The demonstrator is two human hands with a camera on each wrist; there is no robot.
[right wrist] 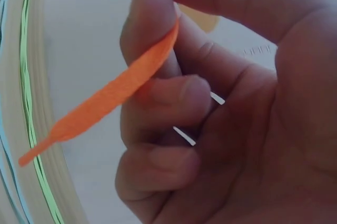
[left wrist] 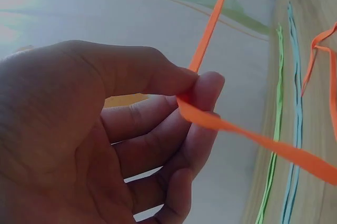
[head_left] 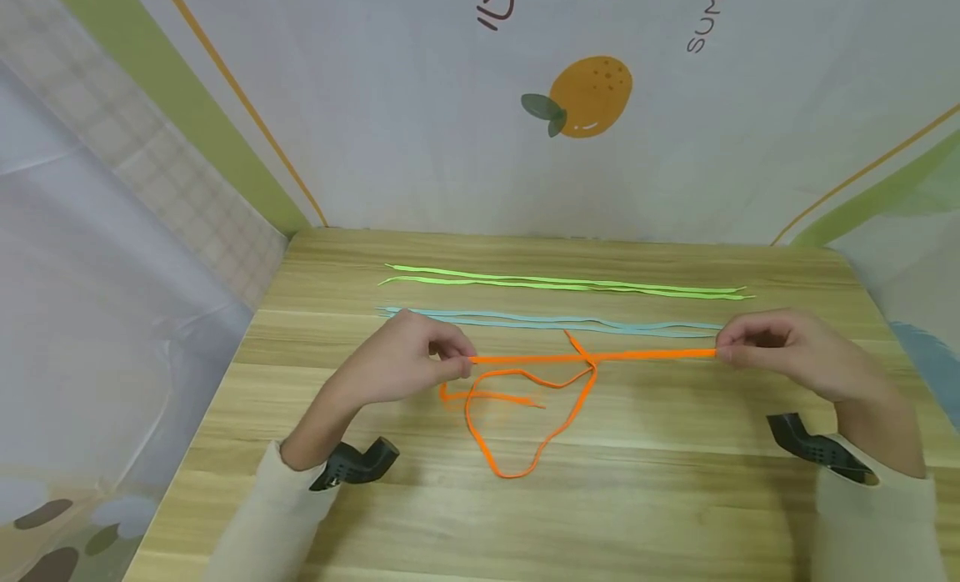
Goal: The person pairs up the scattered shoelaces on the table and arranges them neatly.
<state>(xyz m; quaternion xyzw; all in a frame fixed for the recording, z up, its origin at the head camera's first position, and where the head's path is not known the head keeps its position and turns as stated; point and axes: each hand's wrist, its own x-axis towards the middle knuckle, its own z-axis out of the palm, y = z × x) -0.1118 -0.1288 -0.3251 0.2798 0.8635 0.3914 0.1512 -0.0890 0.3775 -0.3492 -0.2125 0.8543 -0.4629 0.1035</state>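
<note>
My left hand [head_left: 405, 358] pinches a flat orange shoelace [head_left: 652, 354] between thumb and forefinger, while my right hand [head_left: 813, 355] pinches it close to one end. The stretch between the hands runs straight and taut above the wooden table. A narrow tip, the aglet [right wrist: 36, 152], sticks out past the right fingers. From the left fingers a loose orange tail [left wrist: 268, 144] trails off, blurred in the head view. Below the taut stretch, more orange lace [head_left: 513, 475] curves in a loop over the table.
Two pale blue laces [head_left: 525, 322] lie side by side just beyond my hands. Farther back are two bright green laces [head_left: 570, 283], roughly parallel to them. Behind the table [head_left: 637, 499] hangs a white cloth [head_left: 420, 132] with printed fruit.
</note>
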